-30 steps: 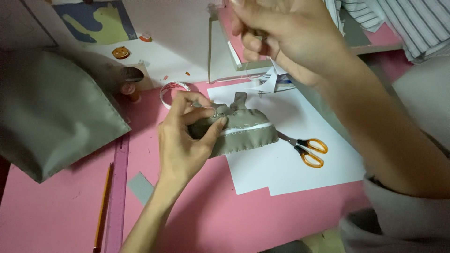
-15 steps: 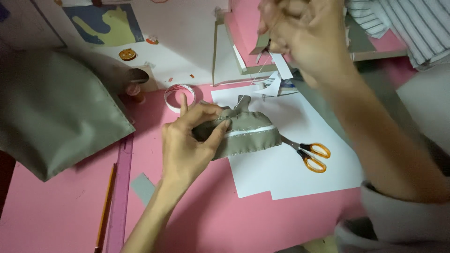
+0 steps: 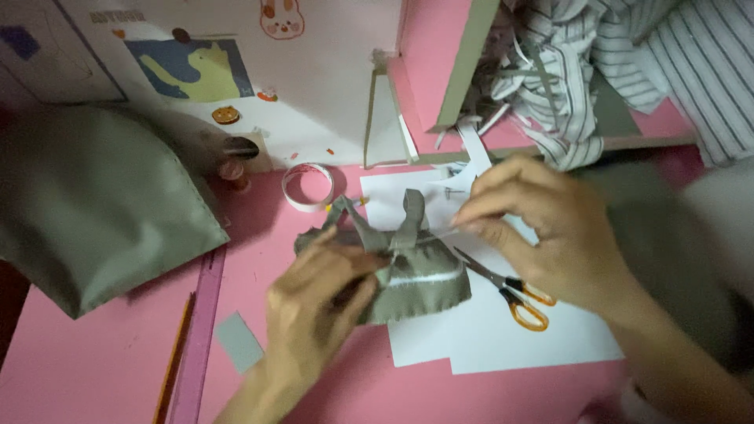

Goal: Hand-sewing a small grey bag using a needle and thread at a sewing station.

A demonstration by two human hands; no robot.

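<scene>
Far left, big olive fabric piece (image 3: 94,204) lies on pink table (image 3: 94,369). Pencil (image 3: 174,357) beside purple ruler (image 3: 202,330), small grey swatch (image 3: 238,341) just right of it. Tape roll (image 3: 308,187) near the back wall. Left hand (image 3: 314,314) grips small olive sewn piece (image 3: 408,271), thumb and fingers closed on its left edge, piece held over white paper (image 3: 503,330). Right hand (image 3: 550,232) right of it, fingertips pinched together near the piece's top strap; what they pinch is too small to tell. Orange-handled scissors (image 3: 510,290) lie on paper under right hand. Striped cloth (image 3: 613,71) at back right.
</scene>
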